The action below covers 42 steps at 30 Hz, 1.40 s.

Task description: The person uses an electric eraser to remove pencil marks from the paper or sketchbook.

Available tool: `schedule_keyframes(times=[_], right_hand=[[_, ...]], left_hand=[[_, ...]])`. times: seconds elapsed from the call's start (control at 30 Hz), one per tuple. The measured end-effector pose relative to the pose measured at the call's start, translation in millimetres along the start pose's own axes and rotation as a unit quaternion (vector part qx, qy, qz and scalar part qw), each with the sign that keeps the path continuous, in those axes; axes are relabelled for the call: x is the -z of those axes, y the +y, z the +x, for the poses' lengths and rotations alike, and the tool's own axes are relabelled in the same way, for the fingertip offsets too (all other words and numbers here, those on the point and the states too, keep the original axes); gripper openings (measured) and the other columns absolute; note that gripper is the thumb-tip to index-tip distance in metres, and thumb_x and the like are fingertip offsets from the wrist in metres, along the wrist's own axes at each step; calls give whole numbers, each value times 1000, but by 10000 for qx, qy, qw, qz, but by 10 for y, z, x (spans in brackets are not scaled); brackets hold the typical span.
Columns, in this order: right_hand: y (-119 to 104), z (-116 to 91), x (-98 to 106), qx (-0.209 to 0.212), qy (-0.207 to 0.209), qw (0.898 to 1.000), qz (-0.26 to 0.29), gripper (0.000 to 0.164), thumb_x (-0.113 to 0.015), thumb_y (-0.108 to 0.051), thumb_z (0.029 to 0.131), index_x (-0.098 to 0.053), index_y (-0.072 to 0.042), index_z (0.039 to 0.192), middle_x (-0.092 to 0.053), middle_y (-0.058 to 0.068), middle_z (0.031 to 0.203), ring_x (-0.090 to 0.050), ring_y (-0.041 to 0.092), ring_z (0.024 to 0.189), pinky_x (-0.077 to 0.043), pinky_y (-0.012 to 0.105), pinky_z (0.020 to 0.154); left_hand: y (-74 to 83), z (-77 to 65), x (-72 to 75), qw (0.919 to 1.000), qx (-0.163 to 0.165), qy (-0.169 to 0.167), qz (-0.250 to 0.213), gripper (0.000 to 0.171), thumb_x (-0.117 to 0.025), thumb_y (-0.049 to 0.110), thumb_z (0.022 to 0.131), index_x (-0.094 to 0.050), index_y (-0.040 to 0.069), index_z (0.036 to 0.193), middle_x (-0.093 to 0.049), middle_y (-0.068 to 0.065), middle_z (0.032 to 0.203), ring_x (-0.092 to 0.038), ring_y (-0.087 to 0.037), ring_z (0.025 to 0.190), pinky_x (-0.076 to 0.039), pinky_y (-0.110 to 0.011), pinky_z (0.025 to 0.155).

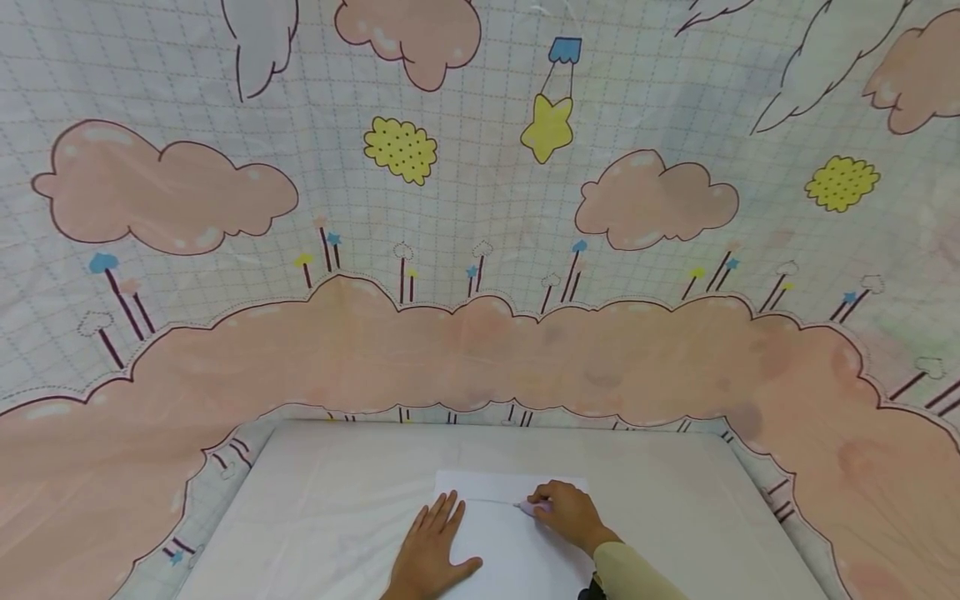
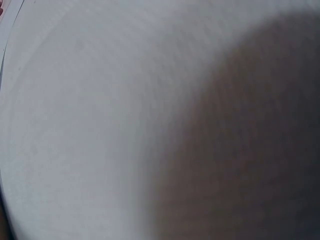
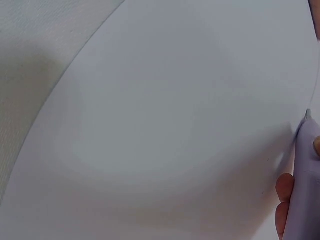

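A sheet of white paper lies on the white-covered table. My left hand rests flat on its left side, fingers spread and thumb out to the right. In my right hand I grip a thick lavender pen with a narrow grey metal tip, shaped like a correction pen. Its tip touches the paper near the top, at the right end of a thin, faint line that runs from beside my left fingertips. The left wrist view holds only pale cloth and a large blurred dark shape.
The table's white cover spreads around the paper. A printed curtain with clouds and stars hangs behind and along both sides. My right arm wears a pale yellow sleeve, with something black at the wrist.
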State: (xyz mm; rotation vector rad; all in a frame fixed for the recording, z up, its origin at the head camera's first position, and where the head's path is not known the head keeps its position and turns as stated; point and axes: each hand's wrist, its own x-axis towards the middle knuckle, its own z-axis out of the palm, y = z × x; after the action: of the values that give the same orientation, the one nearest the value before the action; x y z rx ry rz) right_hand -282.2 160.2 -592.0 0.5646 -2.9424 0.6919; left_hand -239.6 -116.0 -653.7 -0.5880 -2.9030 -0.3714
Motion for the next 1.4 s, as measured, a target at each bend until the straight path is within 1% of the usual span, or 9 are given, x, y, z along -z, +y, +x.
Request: schedule_keyframes(times=[0.17, 0.4, 0.63, 1.03, 1.27, 1.4], right_hand=[[-41, 12, 4, 86, 32, 9999, 57, 8, -76, -18, 82, -77, -19, 90, -72, -5, 90, -68, 17, 85, -56, 38, 74], [-72, 33, -13, 83, 2, 10000, 50, 8, -76, -17, 82, -77, -19, 90, -73, -4, 92, -69, 19, 88, -56, 38, 76], [-88, 34, -2, 63, 66, 9999, 63, 8, -76, -17, 82, -77, -18, 90, -73, -3, 93, -70, 21, 88, -57, 40, 75], [-112, 54, -28, 19, -13, 10000, 96, 8, -75, -18, 83, -78, -19, 91, -73, -3, 95, -70, 22, 91, -57, 41, 78], [-120, 61, -43, 50, 27, 9999, 129, 8, -76, -17, 83, -77, -19, 90, -73, -3, 95, -70, 21, 91, -56, 40, 78], [-121, 70, -53, 73, 51, 9999, 140, 8, -76, -18, 83, -77, -19, 91, -73, -3, 95, -69, 20, 90, -56, 40, 78]], left_hand=[[9, 3, 28, 9999, -56, 93, -15, 99, -38, 85, 82, -46, 12, 147, -38, -7, 157, -34, -26, 145, -32, -50, 114], [9, 21, 35, 9996, 71, -251, -51, 102, -37, 87, 80, -42, 13, 150, -33, -7, 160, -29, -26, 148, -27, -50, 118], [16, 26, 49, 9994, 110, -319, -96, 102, -38, 86, 80, -42, 13, 150, -33, -7, 160, -28, -26, 148, -26, -50, 118], [9, 13, 46, 9996, 79, -270, -47, 101, -37, 86, 81, -42, 13, 150, -32, -6, 160, -28, -26, 148, -27, -50, 118], [7, 12, 41, 9996, 72, -259, -5, 102, -36, 87, 80, -42, 13, 150, -33, -6, 160, -29, -26, 148, -27, -50, 118], [8, 8, 41, 9998, 77, -168, -12, 101, -36, 87, 80, -43, 13, 150, -34, -6, 159, -30, -25, 148, -28, -49, 117]])
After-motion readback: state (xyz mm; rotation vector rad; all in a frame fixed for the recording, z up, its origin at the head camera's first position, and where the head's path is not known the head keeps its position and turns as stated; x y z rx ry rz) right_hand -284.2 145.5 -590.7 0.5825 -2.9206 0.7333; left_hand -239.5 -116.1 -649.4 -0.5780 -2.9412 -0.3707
